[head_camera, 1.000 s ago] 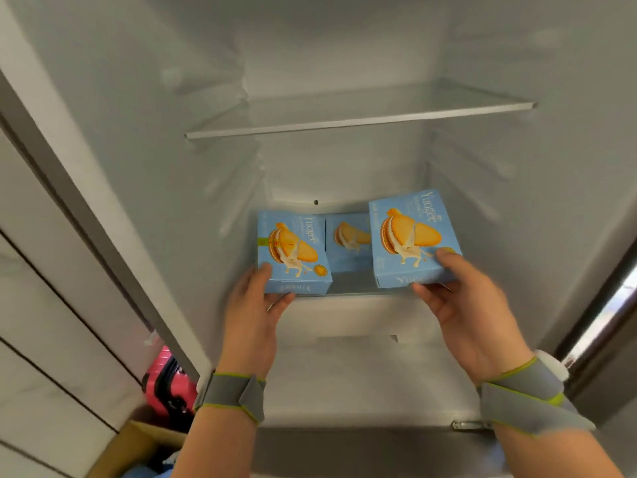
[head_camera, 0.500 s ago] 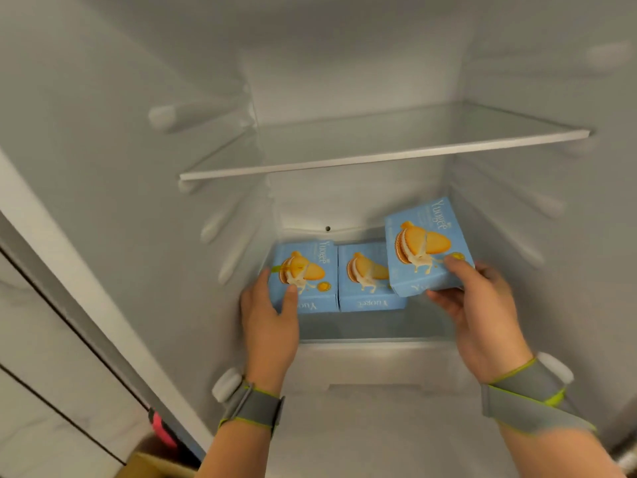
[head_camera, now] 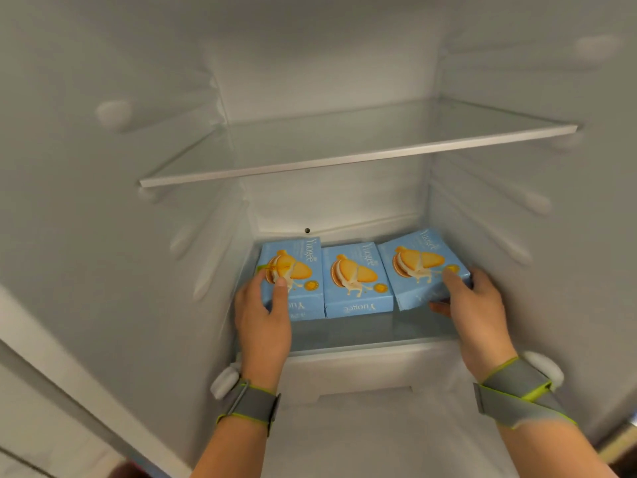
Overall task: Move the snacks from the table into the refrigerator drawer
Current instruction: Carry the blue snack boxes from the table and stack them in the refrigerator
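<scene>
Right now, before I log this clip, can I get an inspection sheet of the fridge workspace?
Surface: lower fridge shelf, with a white lip along its front.
Job's things: three blue snack boxes in a row. The left box and middle box lie flat side by side. The right box is tilted, not yet flat.
Clutter: nothing seen.
Hands: the left hand holds the left box, thumb on top. The right hand grips the right box, thumb on top, fingers under.
Cables: nothing seen.
Surroundings: glass shelf above; white fridge walls; a grey strap on each wrist.
</scene>
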A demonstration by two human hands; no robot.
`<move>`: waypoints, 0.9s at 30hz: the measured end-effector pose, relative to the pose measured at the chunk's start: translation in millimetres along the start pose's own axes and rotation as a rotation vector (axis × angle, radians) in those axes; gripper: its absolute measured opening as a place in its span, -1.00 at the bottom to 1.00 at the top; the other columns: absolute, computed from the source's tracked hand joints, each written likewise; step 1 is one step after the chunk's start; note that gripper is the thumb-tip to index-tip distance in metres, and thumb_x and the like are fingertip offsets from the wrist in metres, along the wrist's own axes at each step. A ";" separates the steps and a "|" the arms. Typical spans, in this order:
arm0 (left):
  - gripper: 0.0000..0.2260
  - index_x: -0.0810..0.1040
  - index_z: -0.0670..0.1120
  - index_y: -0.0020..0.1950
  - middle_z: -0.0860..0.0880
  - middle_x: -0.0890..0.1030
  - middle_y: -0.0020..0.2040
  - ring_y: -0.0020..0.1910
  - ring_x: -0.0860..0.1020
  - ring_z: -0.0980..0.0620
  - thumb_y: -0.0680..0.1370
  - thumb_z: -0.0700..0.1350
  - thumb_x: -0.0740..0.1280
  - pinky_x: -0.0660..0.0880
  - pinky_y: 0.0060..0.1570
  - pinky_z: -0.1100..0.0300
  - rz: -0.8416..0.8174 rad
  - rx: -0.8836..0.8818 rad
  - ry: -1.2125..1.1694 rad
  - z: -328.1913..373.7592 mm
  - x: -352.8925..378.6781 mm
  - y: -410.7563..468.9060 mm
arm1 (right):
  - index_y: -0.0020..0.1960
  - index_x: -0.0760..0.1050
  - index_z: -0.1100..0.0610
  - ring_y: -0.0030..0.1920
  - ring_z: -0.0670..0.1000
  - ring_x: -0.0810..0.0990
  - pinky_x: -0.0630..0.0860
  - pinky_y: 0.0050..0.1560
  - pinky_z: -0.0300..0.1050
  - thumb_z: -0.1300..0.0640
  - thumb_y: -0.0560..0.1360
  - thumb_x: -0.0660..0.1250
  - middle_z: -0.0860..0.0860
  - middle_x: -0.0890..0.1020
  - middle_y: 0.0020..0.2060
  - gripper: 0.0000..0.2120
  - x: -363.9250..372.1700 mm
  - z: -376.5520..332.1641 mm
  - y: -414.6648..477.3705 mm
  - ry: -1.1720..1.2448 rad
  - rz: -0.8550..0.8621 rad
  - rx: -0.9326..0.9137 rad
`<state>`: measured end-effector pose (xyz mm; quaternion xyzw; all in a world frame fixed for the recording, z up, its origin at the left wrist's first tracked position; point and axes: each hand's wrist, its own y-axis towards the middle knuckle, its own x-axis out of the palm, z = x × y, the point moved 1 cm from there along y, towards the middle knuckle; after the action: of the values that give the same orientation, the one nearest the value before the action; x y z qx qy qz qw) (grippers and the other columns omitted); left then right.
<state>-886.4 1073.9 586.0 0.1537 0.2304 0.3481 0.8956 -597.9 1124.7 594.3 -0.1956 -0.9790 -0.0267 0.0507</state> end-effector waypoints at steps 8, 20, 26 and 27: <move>-0.84 0.57 0.15 0.15 0.18 0.62 0.06 0.11 0.53 0.06 0.70 0.14 0.24 0.47 0.15 0.06 0.021 0.010 -0.011 0.3 0.6 4.4 | 0.52 0.40 0.15 0.40 0.20 0.50 0.38 0.31 -0.07 0.11 0.65 0.30 0.17 0.56 0.39 -0.55 -0.4 0.6 7.0 -0.457 -0.077 -0.108; -0.40 0.52 0.08 0.42 0.03 0.61 0.27 0.29 0.55 -0.02 0.55 0.45 0.19 0.51 0.32 -0.16 0.050 -0.027 -0.019 -12.9 2.7 4.9 | 0.47 0.44 0.15 0.31 0.22 0.54 0.42 0.21 -0.04 0.15 0.65 0.24 0.20 0.59 0.33 -0.61 8.3 6.8 20.6 -0.488 -0.093 -0.079; -0.41 0.50 0.03 0.46 -0.02 0.59 0.33 0.33 0.52 -0.04 0.58 0.37 0.21 0.46 0.37 -0.12 0.045 -0.055 -0.003 -8.7 1.8 4.8 | 0.42 0.49 0.20 0.26 0.26 0.57 0.49 0.28 0.09 0.16 0.65 0.24 0.23 0.62 0.27 -0.64 7.7 9.7 16.3 -0.481 -0.039 -0.116; -0.42 0.49 0.01 0.48 -0.03 0.58 0.35 0.35 0.51 -0.05 0.60 0.34 0.22 0.44 0.39 -0.11 0.048 -0.063 0.006 -8.1 2.1 4.4 | 0.42 0.49 0.20 0.26 0.26 0.57 0.49 0.28 0.09 0.16 0.66 0.24 0.23 0.62 0.27 -0.64 7.3 9.3 15.3 -0.485 -0.038 -0.116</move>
<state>-891.8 1079.4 580.4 0.1300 0.2180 0.3770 0.8908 -599.6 1142.3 586.3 -0.1802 -0.9629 -0.0360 -0.1978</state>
